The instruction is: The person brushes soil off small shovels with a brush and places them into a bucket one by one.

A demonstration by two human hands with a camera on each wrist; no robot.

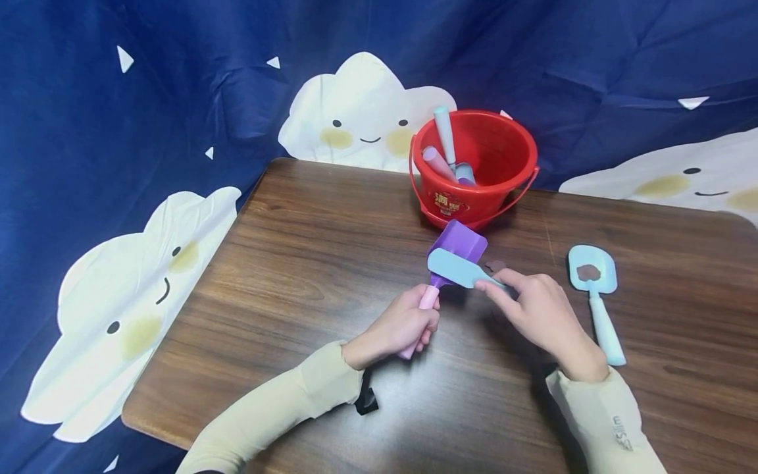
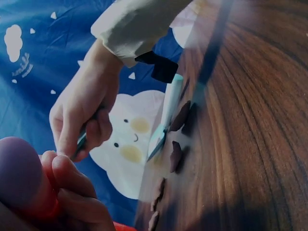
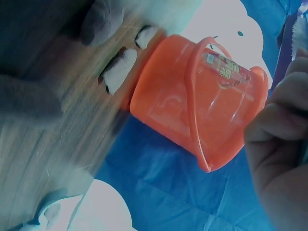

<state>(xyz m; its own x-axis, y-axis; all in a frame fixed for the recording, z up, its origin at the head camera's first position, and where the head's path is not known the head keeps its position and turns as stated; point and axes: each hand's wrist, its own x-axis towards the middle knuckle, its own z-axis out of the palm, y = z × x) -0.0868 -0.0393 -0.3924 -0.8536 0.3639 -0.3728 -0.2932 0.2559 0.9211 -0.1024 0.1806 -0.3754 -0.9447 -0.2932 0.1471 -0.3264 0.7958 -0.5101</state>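
My left hand point(image 1: 412, 320) grips the pink handle point(image 1: 429, 297) of a purple toy shovel point(image 1: 464, 238), its scoop held above the table. In my right hand point(image 1: 546, 313) is a light blue brush point(image 1: 456, 266), pinched by its handle, its head crossing over the shovel's scoop. Pale bristles point(image 3: 301, 29) show at the right wrist view's edge. Several dark brown pieces point(image 2: 176, 156) lie on the table, mostly hidden behind my right hand in the head view. A light blue shovel point(image 1: 605, 329) lies to the right, a brown patch on its blade; cannot tell whether hole or piece.
A red bucket point(image 1: 503, 191) stands at the table's back edge, just beyond the purple scoop. Inside lean a light blue handle point(image 1: 444, 135) and a pink handle point(image 1: 438, 163). Blue cloth with white clouds point(image 1: 361, 112) hangs behind the brown wooden table point(image 1: 284, 263).
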